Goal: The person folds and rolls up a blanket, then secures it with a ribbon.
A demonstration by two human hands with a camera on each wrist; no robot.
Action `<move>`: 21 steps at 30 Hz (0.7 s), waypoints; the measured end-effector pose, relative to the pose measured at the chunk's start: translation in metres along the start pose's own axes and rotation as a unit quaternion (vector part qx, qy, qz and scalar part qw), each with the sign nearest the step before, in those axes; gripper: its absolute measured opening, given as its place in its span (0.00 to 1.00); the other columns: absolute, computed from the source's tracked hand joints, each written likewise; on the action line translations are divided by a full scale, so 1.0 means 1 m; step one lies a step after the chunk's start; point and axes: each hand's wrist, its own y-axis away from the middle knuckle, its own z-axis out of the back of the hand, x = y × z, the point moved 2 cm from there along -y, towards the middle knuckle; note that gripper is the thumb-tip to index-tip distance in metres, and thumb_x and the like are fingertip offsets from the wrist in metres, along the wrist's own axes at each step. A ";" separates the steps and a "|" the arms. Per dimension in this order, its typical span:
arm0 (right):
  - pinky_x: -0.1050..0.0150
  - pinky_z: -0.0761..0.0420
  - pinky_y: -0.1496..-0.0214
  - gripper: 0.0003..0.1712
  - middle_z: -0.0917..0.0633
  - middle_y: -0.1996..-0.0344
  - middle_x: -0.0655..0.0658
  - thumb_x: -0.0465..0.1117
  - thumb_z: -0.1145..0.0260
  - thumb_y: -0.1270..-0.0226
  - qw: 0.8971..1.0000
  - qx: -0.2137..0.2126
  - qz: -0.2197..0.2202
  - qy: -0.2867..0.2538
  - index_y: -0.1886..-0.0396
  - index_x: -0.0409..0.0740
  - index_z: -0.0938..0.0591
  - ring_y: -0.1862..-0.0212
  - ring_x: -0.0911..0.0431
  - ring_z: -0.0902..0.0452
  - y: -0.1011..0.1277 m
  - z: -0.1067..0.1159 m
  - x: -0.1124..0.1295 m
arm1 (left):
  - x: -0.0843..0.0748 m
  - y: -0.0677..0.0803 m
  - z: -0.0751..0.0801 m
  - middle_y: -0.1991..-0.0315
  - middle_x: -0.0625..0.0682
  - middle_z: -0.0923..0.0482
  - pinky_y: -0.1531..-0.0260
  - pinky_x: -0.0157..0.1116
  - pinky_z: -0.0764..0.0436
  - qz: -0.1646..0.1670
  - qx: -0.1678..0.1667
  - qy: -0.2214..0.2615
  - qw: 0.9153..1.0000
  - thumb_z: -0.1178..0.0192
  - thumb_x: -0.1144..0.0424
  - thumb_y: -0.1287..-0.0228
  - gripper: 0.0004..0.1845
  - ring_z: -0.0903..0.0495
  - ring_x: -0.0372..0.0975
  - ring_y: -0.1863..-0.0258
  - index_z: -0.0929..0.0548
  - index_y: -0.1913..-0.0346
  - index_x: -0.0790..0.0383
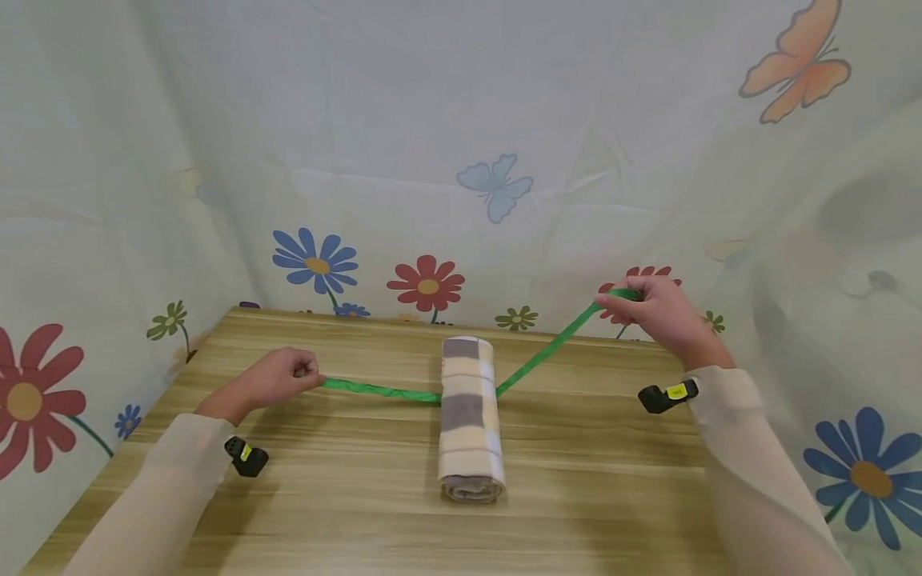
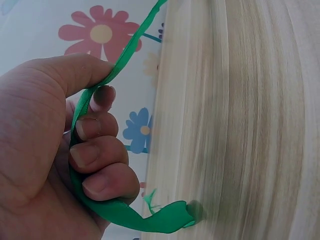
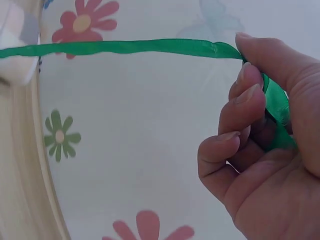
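Note:
A rolled checked cloth [image 1: 470, 436] in grey, cream and white lies lengthwise on the wooden table. From under its middle a green ribbon [image 1: 389, 392] runs out to both sides. On the left, low over the table, my left hand [image 1: 284, 376] pinches one length between thumb and forefinger, and the frayed ribbon end [image 2: 172, 217] hangs below the curled fingers. Raised higher at the back right, my right hand [image 1: 659, 312] pinches the other length, which slants up taut from the roll. Behind that thumb, a loop of ribbon [image 3: 276, 102] gathers in the palm.
The wooden table [image 1: 346, 496] ends at a back edge against a hanging white cloth [image 1: 374, 120] printed with flowers and butterflies. Similar cloth closes in both sides. Small black cameras [image 1: 246, 458] sit on both wrists.

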 end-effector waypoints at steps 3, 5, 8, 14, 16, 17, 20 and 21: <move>0.61 0.24 0.59 0.27 0.13 0.70 0.51 0.64 0.32 0.32 1.000 -0.003 0.014 -0.005 0.58 0.44 0.15 0.61 0.52 0.19 -0.001 -0.005 0.013 | 0.001 0.001 0.000 0.75 0.47 0.30 0.70 0.37 0.31 -0.004 -0.002 -0.001 1.000 0.37 0.55 0.27 0.13 0.30 0.40 0.73 0.22 0.69 0.57; 0.59 0.25 0.60 0.28 0.16 0.72 0.49 0.65 0.32 0.33 1.000 -0.005 0.016 -0.021 0.61 0.43 0.17 0.62 0.49 0.22 -0.002 -0.009 0.021 | 0.002 0.001 0.000 0.75 0.47 0.30 0.70 0.37 0.31 -0.008 -0.005 0.000 1.000 0.37 0.55 0.27 0.13 0.30 0.40 0.73 0.22 0.69 0.57; 0.58 0.25 0.61 0.31 0.21 0.74 0.47 0.67 0.31 0.35 0.999 -0.004 0.016 -0.048 0.65 0.41 0.20 0.62 0.45 0.26 -0.004 -0.015 0.030 | 0.002 0.002 0.000 0.75 0.47 0.30 0.71 0.37 0.31 -0.017 -0.007 0.001 1.000 0.37 0.55 0.28 0.13 0.31 0.39 0.73 0.22 0.69 0.58; 0.57 0.28 0.64 0.28 0.21 0.75 0.48 0.63 0.30 0.34 0.995 -0.013 0.051 -0.082 0.68 0.40 0.20 0.66 0.51 0.30 -0.006 -0.028 0.045 | 0.004 0.002 0.000 0.75 0.47 0.30 0.71 0.36 0.31 -0.010 -0.008 -0.001 1.000 0.37 0.55 0.27 0.13 0.31 0.40 0.74 0.22 0.69 0.57; 0.57 0.28 0.63 0.26 0.21 0.75 0.48 0.59 0.29 0.33 0.993 -0.014 0.068 -0.096 0.68 0.39 0.19 0.67 0.51 0.30 -0.007 -0.033 0.050 | 0.005 0.002 0.000 0.75 0.47 0.30 0.71 0.37 0.31 -0.007 -0.008 -0.001 1.000 0.37 0.55 0.28 0.13 0.31 0.40 0.74 0.22 0.69 0.57; 0.58 0.27 0.63 0.24 0.21 0.75 0.48 0.58 0.29 0.32 0.992 -0.012 0.078 -0.101 0.68 0.39 0.19 0.67 0.52 0.30 -0.007 -0.036 0.053 | 0.005 0.002 0.000 0.75 0.47 0.30 0.71 0.37 0.31 -0.008 -0.008 -0.001 1.000 0.37 0.55 0.28 0.13 0.31 0.40 0.74 0.22 0.69 0.57; 0.60 0.27 0.65 0.21 0.21 0.75 0.48 0.54 0.29 0.31 0.988 -0.006 0.095 -0.121 0.68 0.39 0.18 0.67 0.51 0.28 -0.009 -0.045 0.060 | 0.005 0.002 0.001 0.75 0.46 0.30 0.71 0.37 0.31 -0.009 -0.008 0.001 1.000 0.37 0.55 0.28 0.13 0.31 0.40 0.74 0.22 0.69 0.57; 0.60 0.28 0.66 0.20 0.21 0.75 0.49 0.54 0.29 0.31 0.987 -0.003 0.098 -0.128 0.68 0.40 0.18 0.67 0.52 0.28 -0.010 -0.048 0.062 | 0.004 0.002 0.001 0.75 0.46 0.31 0.71 0.37 0.31 -0.010 -0.008 0.002 1.000 0.37 0.55 0.28 0.13 0.31 0.40 0.74 0.22 0.69 0.57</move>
